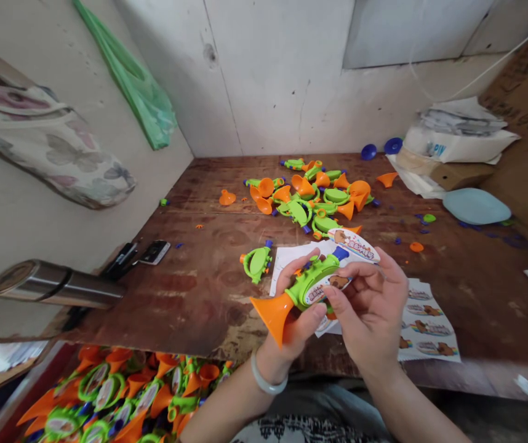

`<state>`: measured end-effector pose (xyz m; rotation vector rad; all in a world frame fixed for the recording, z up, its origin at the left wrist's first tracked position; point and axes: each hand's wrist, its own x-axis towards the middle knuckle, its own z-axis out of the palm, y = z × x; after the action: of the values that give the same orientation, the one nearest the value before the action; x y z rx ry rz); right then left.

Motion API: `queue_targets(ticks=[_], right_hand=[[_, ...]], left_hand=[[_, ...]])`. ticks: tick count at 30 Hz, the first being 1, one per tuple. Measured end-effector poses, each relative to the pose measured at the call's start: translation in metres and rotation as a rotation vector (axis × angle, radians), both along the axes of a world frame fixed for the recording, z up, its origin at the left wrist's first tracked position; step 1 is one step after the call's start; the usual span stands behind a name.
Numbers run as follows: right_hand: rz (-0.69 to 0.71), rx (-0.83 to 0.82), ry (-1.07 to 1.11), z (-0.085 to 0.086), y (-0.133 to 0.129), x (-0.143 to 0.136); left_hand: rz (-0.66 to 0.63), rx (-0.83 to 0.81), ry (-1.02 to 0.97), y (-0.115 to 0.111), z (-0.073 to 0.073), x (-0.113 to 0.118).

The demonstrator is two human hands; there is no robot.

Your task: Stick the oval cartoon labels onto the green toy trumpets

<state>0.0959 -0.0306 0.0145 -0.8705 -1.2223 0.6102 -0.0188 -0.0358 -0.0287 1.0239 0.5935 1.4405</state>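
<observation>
My left hand (294, 338) is closed around a green toy trumpet (310, 280) with an orange bell and a blue mouthpiece. The bell points to the lower left. An oval sticker (316, 295) with a brown animal lies on the trumpet's side, and the thumb of my right hand (377, 314) touches it. Between the raised fingers of that same hand is a second oval sticker (354, 245), standing clear behind the mouthpiece. Beneath the hands are white sheets (287, 261), partly covered. A green toy trumpet body (258, 263) without a bell lies just left of them.
Several toy trumpets (298, 210) are heaped toward the back. A sticker sheet (430, 320) lies at the right front. Below the table's left edge, a box holds many finished-looking trumpets (144, 397). A steel flask (56, 283), a phone (154, 252) and a pale blue dish (476, 206) stand around.
</observation>
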Motion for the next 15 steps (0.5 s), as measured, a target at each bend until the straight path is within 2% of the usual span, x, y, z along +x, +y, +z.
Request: queue_targets(ticks=[10, 15], right_hand=[[-0.033, 0.047, -0.029, 0.0, 0.0003, -0.0051], [-0.145, 0.152, -0.157, 0.0032, 0.0079, 0.0023]], left_hand=[[0.055, -0.038, 0.0, 0.0, 0.0008, 0.0054], [0.081, 0.036, -0.024, -0.0005, 0.005, 0.0026]])
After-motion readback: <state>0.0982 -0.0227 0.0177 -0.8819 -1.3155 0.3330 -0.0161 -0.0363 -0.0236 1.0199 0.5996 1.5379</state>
